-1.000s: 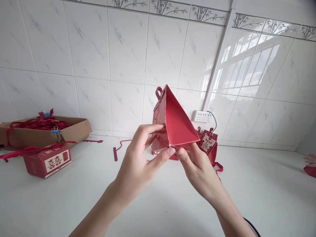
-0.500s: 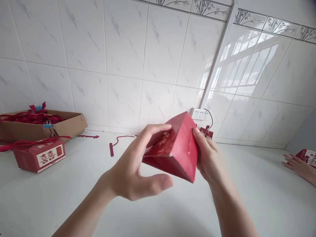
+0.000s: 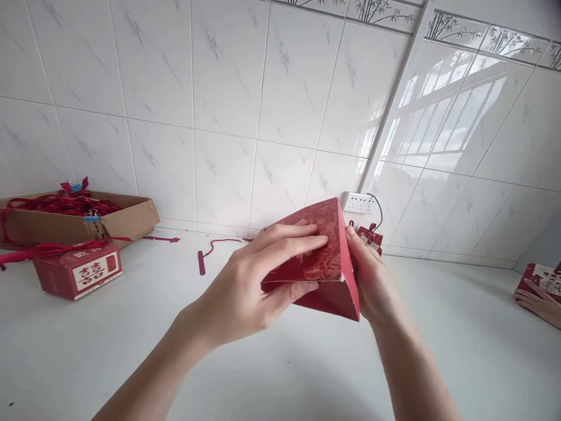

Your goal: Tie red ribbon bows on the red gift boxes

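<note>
A red gift box (image 3: 328, 251) with a floral pattern is held up above the white table, tilted, between my two hands. My left hand (image 3: 267, 269) wraps its left part, fingers across the patterned face and thumb along the lower edge. At the right end, my right hand (image 3: 372, 275) grips the box with the thumb near its upper edge. Most of my right fingers are hidden behind it.
At left, a cardboard box (image 3: 131, 216) holds red ribbons (image 3: 65, 202); a red gift box (image 3: 81, 269) stands before it. A red tag (image 3: 201, 263) with cord lies mid-table. Behind are another red box (image 3: 370, 237) and a socket strip (image 3: 359, 203). Another person's hand (image 3: 539, 301) touches a red box (image 3: 546, 278).
My left fingers and thumb have closed onto the box, where the thumb was apart before. The box has turned so its patterned face shows more and its plain end shows less.
</note>
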A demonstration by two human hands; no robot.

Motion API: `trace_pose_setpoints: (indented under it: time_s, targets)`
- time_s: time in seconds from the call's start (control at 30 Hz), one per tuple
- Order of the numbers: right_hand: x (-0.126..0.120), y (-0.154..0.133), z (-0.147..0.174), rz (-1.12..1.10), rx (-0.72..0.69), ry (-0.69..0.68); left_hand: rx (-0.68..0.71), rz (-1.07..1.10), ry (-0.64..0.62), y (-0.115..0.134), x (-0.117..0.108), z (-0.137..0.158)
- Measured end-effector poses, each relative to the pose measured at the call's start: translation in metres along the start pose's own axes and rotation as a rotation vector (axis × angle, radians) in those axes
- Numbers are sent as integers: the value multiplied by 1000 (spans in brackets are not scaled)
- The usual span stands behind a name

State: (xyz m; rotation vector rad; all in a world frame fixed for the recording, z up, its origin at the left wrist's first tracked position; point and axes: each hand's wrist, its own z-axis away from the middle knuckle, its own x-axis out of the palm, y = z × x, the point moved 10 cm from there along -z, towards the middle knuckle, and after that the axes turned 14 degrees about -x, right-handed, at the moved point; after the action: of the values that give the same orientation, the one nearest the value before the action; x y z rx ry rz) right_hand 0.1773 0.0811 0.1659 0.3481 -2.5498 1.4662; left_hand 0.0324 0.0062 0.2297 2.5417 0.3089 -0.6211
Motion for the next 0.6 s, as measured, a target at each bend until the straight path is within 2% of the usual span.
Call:
trace_pose_setpoints:
  time_s: [0.13, 0.27, 0.33, 0.4, 0.5, 0.53, 0.6]
  targets:
    - [0, 0, 1, -7, 4, -2, -6, -15, 3, 2, 0, 0]
    - [6, 5, 3, -9, 68, -61, -96, -3, 31, -3, -1, 0]
    - [11, 9, 3, 16, 85, -83, -124, -43, 122, -2, -9, 0]
    - [18, 12, 3, 16, 71, -101, -157, -86, 266, -2, -23, 2]
    - [33, 16, 5, -95, 24, -95, -258, -67, 455, -12, -44, 7]
    - [38, 18, 6, -138, 5, -84, -302, -31, 476, -18, -47, 8]
    - [46, 19, 9, -193, -43, -71, -369, 91, 420, -32, -44, 7]
